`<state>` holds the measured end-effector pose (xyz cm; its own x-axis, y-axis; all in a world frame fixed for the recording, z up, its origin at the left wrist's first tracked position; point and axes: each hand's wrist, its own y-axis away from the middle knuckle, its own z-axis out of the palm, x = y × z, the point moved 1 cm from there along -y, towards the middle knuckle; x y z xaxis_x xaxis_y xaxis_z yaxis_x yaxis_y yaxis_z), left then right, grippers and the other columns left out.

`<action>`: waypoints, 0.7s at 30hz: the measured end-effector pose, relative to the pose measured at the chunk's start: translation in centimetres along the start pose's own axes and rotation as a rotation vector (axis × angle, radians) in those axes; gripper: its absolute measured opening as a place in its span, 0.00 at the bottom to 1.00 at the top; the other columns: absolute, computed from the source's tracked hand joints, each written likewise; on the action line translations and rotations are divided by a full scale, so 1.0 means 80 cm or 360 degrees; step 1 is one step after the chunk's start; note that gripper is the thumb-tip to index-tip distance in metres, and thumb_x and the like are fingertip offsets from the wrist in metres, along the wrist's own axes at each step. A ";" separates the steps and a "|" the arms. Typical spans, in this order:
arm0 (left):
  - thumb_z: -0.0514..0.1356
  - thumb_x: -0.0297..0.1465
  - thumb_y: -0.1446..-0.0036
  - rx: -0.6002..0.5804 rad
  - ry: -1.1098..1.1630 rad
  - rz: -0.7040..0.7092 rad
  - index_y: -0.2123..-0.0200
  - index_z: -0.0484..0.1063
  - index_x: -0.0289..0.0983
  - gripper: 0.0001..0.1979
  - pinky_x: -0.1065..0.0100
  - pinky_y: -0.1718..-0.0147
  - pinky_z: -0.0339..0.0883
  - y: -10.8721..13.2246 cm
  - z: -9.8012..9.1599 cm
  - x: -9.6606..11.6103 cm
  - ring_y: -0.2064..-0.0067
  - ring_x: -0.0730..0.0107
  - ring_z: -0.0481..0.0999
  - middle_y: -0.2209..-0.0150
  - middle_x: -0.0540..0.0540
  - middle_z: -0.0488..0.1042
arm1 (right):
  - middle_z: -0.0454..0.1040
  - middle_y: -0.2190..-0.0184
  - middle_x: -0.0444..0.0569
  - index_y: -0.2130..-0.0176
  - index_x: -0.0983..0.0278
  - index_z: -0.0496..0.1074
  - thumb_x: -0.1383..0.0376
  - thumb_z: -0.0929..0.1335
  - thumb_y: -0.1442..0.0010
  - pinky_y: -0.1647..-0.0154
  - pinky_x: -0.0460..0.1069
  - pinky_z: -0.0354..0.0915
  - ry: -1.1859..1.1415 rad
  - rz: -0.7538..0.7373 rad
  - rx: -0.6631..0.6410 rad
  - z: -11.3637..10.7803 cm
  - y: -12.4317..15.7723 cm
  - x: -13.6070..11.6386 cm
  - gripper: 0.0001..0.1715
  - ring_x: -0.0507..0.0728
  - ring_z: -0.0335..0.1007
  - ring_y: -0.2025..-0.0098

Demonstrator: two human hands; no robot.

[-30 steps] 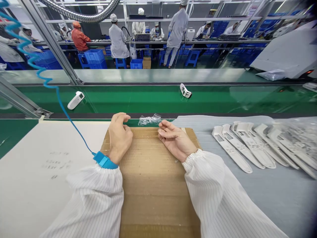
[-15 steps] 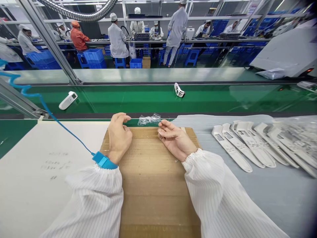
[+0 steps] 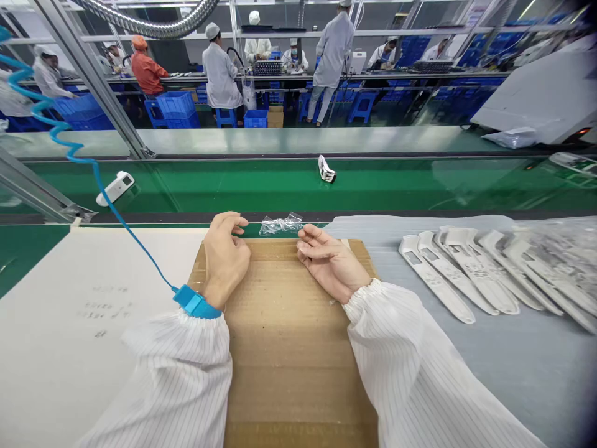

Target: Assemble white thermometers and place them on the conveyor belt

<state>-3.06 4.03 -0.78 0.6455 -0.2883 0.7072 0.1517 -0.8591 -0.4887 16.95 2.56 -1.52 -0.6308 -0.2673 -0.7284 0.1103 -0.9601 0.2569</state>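
My left hand [image 3: 226,255] rests on the far left corner of a brown cardboard sheet [image 3: 289,348], its fingers curled in a loose pinch with nothing visible in them. A blue wrist strap [image 3: 196,303] with a coiled blue cord [image 3: 69,149] is on that wrist. My right hand [image 3: 326,261] lies on the cardboard's far right corner, fingers curled together, apparently empty. A small clear plastic bag [image 3: 281,224] lies just beyond the cardboard between both hands, near the right fingertips.
A row of white plastic housings [image 3: 466,274] lies on grey foam at the right. A white sheet [image 3: 69,323] covers the table at left. Two white devices [image 3: 115,188] [image 3: 326,168] ride the green conveyor belt [image 3: 396,183]. People in white coats work beyond.
Both white devices on the belt have moved left. The coiled blue cord has swung. My hands have stayed where they were.
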 end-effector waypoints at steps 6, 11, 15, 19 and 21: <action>0.49 0.12 0.66 0.0074 -0.0028 0.0117 0.63 0.75 0.34 0.27 0.59 0.49 0.73 -0.001 0.002 -0.010 0.49 0.61 0.75 0.52 0.43 0.74 | 0.73 0.63 0.42 0.66 0.61 0.78 0.78 0.77 0.64 0.62 0.44 0.67 -0.0030 0.0011 0.0018 -0.001 -0.003 0.001 0.23 0.48 0.66 0.65; 0.53 0.14 0.57 0.0096 -0.0100 0.0073 0.63 0.75 0.35 0.20 0.59 0.51 0.74 0.000 0.000 -0.007 0.50 0.60 0.75 0.52 0.42 0.74 | 0.74 0.62 0.43 0.65 0.61 0.78 0.78 0.77 0.65 0.63 0.43 0.67 0.0004 0.0020 0.0029 0.003 0.003 -0.002 0.24 0.48 0.68 0.64; 0.54 0.15 0.53 0.0061 -0.0103 0.0042 0.64 0.75 0.34 0.16 0.61 0.54 0.74 0.000 0.001 0.000 0.53 0.62 0.76 0.51 0.41 0.74 | 0.74 0.61 0.42 0.63 0.59 0.77 0.74 0.77 0.62 0.66 0.43 0.68 0.0249 -0.0112 0.0026 -0.003 -0.022 -0.034 0.24 0.48 0.70 0.65; 0.54 0.13 0.54 0.0031 -0.0052 0.0010 0.64 0.75 0.35 0.17 0.61 0.51 0.73 0.002 0.004 0.002 0.51 0.63 0.75 0.51 0.41 0.73 | 0.76 0.57 0.44 0.60 0.59 0.74 0.69 0.74 0.56 0.63 0.47 0.71 0.0987 -0.0458 0.0242 -0.025 -0.105 -0.090 0.19 0.51 0.73 0.64; 0.54 0.12 0.54 0.0043 -0.0029 -0.0008 0.65 0.74 0.35 0.17 0.61 0.49 0.72 0.003 0.005 0.002 0.50 0.62 0.75 0.51 0.41 0.73 | 0.77 0.57 0.47 0.58 0.59 0.73 0.67 0.70 0.52 0.61 0.51 0.72 0.1590 -0.0624 0.0479 -0.036 -0.157 -0.113 0.18 0.53 0.74 0.64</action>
<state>-2.60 3.98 -1.01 0.6585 -0.2762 0.7001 0.1746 -0.8488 -0.4991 23.49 16.77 0.00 0.3351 -0.0256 -0.9418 -0.2370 -0.9698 -0.0580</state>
